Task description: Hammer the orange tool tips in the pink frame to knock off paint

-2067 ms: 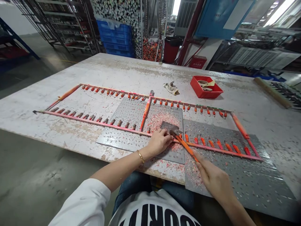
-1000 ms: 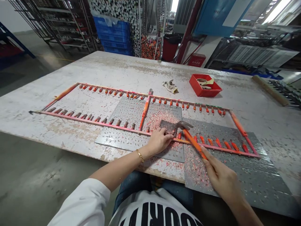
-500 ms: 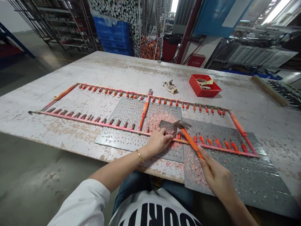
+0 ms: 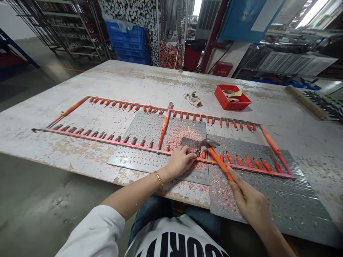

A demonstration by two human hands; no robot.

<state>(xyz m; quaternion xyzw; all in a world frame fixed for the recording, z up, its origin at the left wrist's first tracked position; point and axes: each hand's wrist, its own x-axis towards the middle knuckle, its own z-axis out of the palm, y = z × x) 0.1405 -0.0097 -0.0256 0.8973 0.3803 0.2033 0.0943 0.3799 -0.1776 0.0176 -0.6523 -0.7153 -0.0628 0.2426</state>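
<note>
A long paint-stained frame (image 4: 125,144) lies flat, its front and back bars lined with small orange and brown hooked pieces (image 4: 248,162). My left hand (image 4: 180,160) is closed over the front bar, right of the crossbar (image 4: 164,129); its fingertips touch or nearly touch a dark flat block (image 4: 190,143). What lies under those fingers is hidden. In my right hand (image 4: 248,198) is a hammer with an orange handle (image 4: 220,163). Its metal head (image 4: 209,143) hovers by the block's right edge, just above the hooked pieces.
Perforated grey plates (image 4: 134,157) lie beneath the frame, strewn with red and pale paint chips (image 4: 179,134). Farther back on the worn white table (image 4: 120,80) are a crumpled glove (image 4: 193,99) and a red bin (image 4: 232,103) with tape. Blue crates (image 4: 128,43) stand behind.
The hammer's head has shifted slightly to the right, away from the block. My left hand has stayed in place on the front bar.
</note>
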